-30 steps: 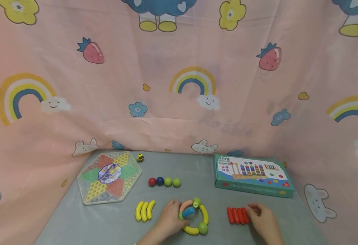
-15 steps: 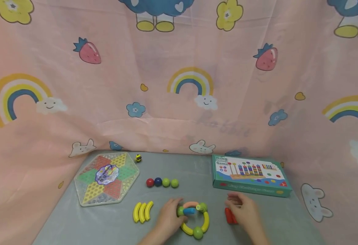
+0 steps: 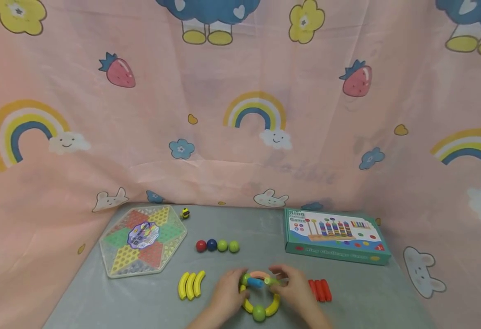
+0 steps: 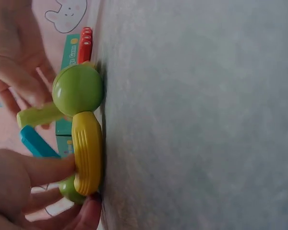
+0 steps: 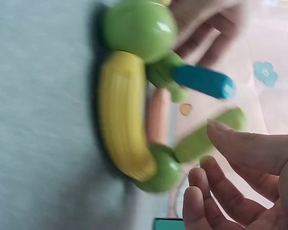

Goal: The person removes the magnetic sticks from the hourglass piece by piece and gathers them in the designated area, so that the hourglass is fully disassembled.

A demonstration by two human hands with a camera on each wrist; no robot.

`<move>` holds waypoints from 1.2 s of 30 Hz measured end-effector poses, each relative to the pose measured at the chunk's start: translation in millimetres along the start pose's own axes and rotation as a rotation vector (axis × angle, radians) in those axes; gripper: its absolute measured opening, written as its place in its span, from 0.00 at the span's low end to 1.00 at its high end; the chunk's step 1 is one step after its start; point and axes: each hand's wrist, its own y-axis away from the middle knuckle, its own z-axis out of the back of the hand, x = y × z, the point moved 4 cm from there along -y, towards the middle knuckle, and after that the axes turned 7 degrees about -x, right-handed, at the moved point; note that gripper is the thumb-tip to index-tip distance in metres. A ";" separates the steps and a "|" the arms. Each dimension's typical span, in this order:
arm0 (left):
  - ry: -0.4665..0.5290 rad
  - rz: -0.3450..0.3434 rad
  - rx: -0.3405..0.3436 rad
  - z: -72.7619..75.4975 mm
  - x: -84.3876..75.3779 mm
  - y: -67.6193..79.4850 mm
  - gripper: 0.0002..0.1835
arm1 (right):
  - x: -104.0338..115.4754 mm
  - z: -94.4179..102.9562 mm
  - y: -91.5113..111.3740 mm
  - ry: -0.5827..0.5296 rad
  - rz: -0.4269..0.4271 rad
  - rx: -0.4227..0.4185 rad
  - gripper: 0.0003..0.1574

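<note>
A ring of curved toy bars and green balls lies on the table, with one green ball [image 3: 258,313] at its near side. My left hand [image 3: 227,294] holds the ring's left side. In the left wrist view its thumb and fingers pinch a yellow curved bar [image 4: 88,153]. At the far side is a salmon bar [image 5: 157,115]. A blue stick [image 5: 204,81] and a light green stick [image 5: 197,141] jut up from the far balls. My right hand [image 3: 298,292] is by the light green stick, thumb overlapping it, fingers loosely bent; contact is unclear.
Several red bars [image 3: 321,290] lie right of the right hand, and yellow curved bars [image 3: 191,285] lie left of the left hand. Behind are several balls [image 3: 222,246], a star-patterned game board [image 3: 154,251], a bee figure [image 3: 185,213] and a green game box [image 3: 335,252].
My right hand has left the red bars and moved left to the ring. The ring has turned clockwise under my left hand, its front ball moving left.
</note>
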 end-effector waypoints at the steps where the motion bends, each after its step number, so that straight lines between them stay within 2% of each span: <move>1: 0.003 -0.020 0.008 -0.5 0.4 0.3 0.32 | -1.3 -3.5 -0.1 0.010 -0.006 0.015 0.25; 4: 0.025 -0.057 0.035 -1.5 1.1 1.1 0.35 | -5.5 -10.6 0.7 0.057 -0.016 0.015 0.20; 7: 0.043 -0.048 0.066 -2.4 0.7 0.6 0.36 | -7.7 -13.3 2.3 0.085 -0.024 -0.025 0.17; 12: 0.025 -0.033 0.102 -4.2 -0.8 0.1 0.35 | -6.7 -13.4 5.1 0.070 -0.027 -0.060 0.23; 18: 0.035 0.043 0.106 -6.4 3.9 0.7 0.39 | -7.6 -12.3 6.3 -0.020 -0.048 -0.105 0.28; 21: 0.023 0.063 0.110 -6.8 4.9 0.2 0.38 | -9.1 -8.2 6.4 -0.043 -0.066 -0.156 0.30; 26: -0.002 0.013 0.115 -7.4 4.0 -1.3 0.34 | -12.2 6.6 7.9 -0.086 -0.132 -0.250 0.33; 30: 0.041 -0.005 0.110 -6.7 5.9 -0.7 0.33 | -16.0 22.5 10.6 -0.104 -0.157 -0.297 0.34; 32: 0.051 0.008 0.138 -6.6 7.5 0.2 0.38 | -18.7 29.6 11.2 -0.098 -0.150 -0.307 0.32; 36: 0.018 0.066 0.237 -9.8 10.5 3.9 0.55 | -25.4 42.9 11.9 -0.089 -0.148 -0.327 0.30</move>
